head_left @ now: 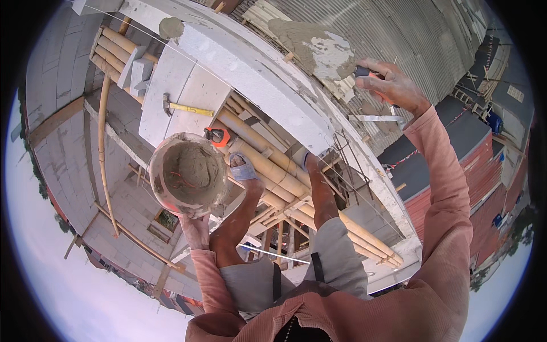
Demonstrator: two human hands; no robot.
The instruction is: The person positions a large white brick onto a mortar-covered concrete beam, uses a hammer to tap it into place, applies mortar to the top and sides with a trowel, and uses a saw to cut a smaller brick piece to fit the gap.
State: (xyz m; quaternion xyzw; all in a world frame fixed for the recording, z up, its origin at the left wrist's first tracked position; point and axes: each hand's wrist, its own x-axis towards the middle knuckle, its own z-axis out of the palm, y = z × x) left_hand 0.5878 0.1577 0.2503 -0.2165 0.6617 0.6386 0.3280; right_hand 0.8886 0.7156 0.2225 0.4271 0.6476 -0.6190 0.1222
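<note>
My left hand (pixel 196 231) grips the lower rim of a round bucket (pixel 158 196), which is tilted so its inside shows. Grey wet mortar (pixel 196 165) fills part of it. My right hand (pixel 396 85) reaches out to the upper right, fingers wrapped round the dark and orange handle of a trowel (pixel 327 54). Its blade looks smeared with mortar, and where the blade ends and other mortar begins is hard to tell. A pale block wall (pixel 256 74) runs left of the trowel, with a mortar lump (pixel 171 28) on its far end.
A yellow-handled hammer (pixel 191 109) and an orange and black tool (pixel 218 135) lie near the bucket. Bamboo poles (pixel 273 165) span the gap below my feet. Steel rebar (pixel 350 165) sticks out beside the wall. Corrugated roofing (pixel 410 45) lies beyond it. A taut string crosses the wall.
</note>
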